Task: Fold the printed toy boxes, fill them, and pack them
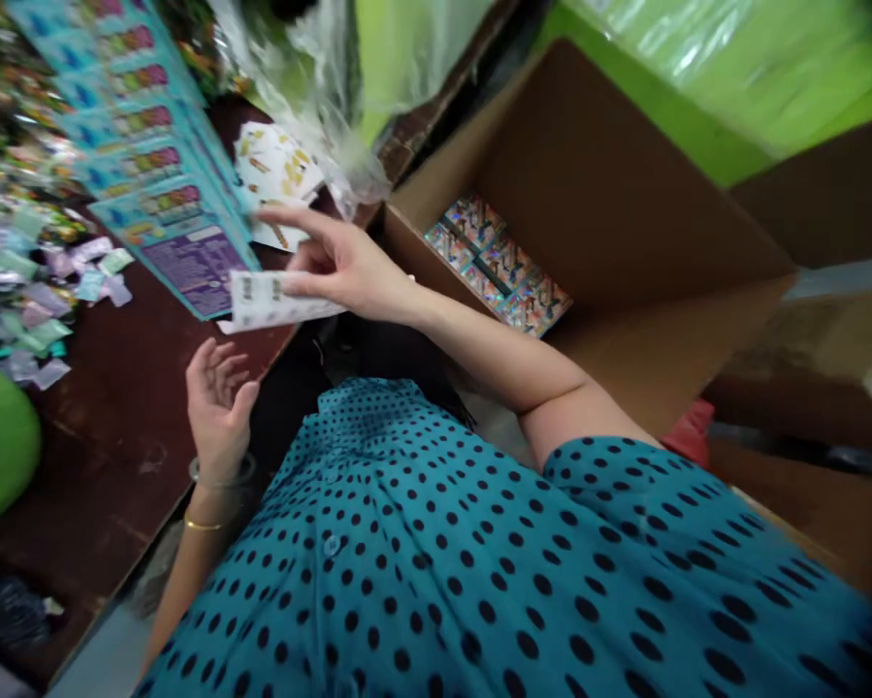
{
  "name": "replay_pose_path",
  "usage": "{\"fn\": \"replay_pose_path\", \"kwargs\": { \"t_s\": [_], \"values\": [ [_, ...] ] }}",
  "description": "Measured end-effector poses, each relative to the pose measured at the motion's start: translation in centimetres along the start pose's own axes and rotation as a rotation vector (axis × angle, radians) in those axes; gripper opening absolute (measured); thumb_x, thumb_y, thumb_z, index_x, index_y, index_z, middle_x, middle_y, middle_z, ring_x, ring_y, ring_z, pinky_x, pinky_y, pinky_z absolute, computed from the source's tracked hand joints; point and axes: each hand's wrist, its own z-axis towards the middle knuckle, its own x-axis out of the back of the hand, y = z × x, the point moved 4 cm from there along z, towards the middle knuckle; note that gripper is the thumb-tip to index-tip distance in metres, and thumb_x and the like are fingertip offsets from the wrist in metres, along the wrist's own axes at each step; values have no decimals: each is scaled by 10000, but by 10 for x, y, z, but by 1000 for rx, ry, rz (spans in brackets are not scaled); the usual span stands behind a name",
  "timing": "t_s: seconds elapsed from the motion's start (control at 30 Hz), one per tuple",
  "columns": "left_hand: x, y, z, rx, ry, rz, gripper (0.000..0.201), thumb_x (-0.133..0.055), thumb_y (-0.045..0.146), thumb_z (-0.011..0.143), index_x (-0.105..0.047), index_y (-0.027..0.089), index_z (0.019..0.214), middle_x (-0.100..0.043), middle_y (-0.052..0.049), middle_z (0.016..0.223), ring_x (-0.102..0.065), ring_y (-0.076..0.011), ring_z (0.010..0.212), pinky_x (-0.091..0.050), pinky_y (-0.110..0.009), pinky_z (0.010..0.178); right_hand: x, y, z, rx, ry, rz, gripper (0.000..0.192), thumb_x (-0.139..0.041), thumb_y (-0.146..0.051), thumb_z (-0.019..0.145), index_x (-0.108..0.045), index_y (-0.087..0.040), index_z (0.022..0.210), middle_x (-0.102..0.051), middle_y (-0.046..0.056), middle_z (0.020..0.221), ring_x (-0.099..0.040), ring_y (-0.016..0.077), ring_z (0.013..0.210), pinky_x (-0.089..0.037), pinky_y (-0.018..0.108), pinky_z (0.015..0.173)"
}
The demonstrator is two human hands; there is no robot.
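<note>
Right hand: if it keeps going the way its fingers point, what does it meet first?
Probably the teal printed sheets on the dark table. The right hand, pinching a white strip, points its fingers at their near edge; white cards lie just beyond. Depth is unclear.

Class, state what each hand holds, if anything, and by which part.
The right hand pinches a white printed strip at its right end; the left hand is open and holds nothing.

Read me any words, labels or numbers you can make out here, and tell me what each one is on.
None can be read.
Teal printed sheets: rows of print and a purple text panel, blurred.
White strip in the right hand: dark marks, too small.
Packs in the cardboard box: colourful print, illegible.
</note>
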Motion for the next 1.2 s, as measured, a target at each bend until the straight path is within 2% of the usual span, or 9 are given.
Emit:
{"fn": "replay_pose_path", "kwargs": {
  "t_s": [0.1,0.23,0.3,0.43,0.5,0.6,0.8,1.0,1.2],
  "values": [
    [0,24,7,-115,4,-133,915,-706,693,813,-359,267,1544,-561,-151,1434,-618,-264,1260,-542,-360,1011,-21,-19,-10,-43,-99,56,689,-651,-252,955,-357,-202,1576,-719,-13,945,-682,109,817,-576,249,824],
    [4,34,5,-53,-11,-85,468,-709,490,893,-666,188,1249,-732,-105,1125,-697,-211,1038,-556,-313,920,-40,-33,-18,-119,-179,102,734,-698,-281,919,-394,-257,1586,-744,0,910,-700,161,823,-591,308,857],
    [8,34,1,-23,8,-97,297,-694,390,908,-727,169,1103,-752,-76,1009,-702,-185,943,-559,-296,876,-46,-33,-16,-146,-201,92,732,-716,-312,912,-415,-287,1579,-748,-1,903,-704,175,817,-593,323,852],
    [12,31,-8,-31,-65,-217,378,-690,320,908,-694,186,1261,-770,-53,990,-708,-160,900,-560,-277,852,-63,-29,-11,-166,-268,72,723,-743,-356,906,-448,-287,1562,-749,5,870,-700,185,787,-597,339,835],
    [13,30,-12,-39,-77,-213,259,-663,307,932,-752,179,1140,-786,-62,992,-719,-161,893,-557,-272,842,-71,-26,-9,-172,-295,72,713,-750,-363,904,-462,-279,1552,-754,11,884,-701,184,788,-598,338,835],
    [14,25,-15,-22,3,-178,195,-633,284,956,-789,172,986,-804,-63,965,-738,-165,875,-560,-267,822,-80,-19,-10,-177,-270,70,670,-749,-366,909,-498,-273,1523,-768,17,912,-709,184,797,-600,337,837],
    [11,18,-18,33,149,-164,172,-673,258,923,-779,166,1023,-812,-69,986,-758,-171,873,-574,-254,794,-89,-5,-17,-147,-173,46,556,-692,-380,956,-534,-289,1482,-780,6,907,-725,185,831,-607,359,889],
    [8,14,-12,94,144,-259,145,-714,295,887,-759,159,911,-797,-60,886,-740,-159,794,-572,-255,755,-93,-9,-19,113,-66,-164,561,-644,-299,986,-484,-346,1522,-749,32,1146,-711,178,911,-617,370,873],
    [3,-1,-2,232,88,-514,282,-789,403,787,-739,130,838,-767,-60,799,-692,-146,708,-544,-250,689,-94,-7,-23,451,23,-498,486,-670,-172,956,-600,-356,1400,-800,2,1059,-737,214,1037,-551,456,1041]
  ]
}}
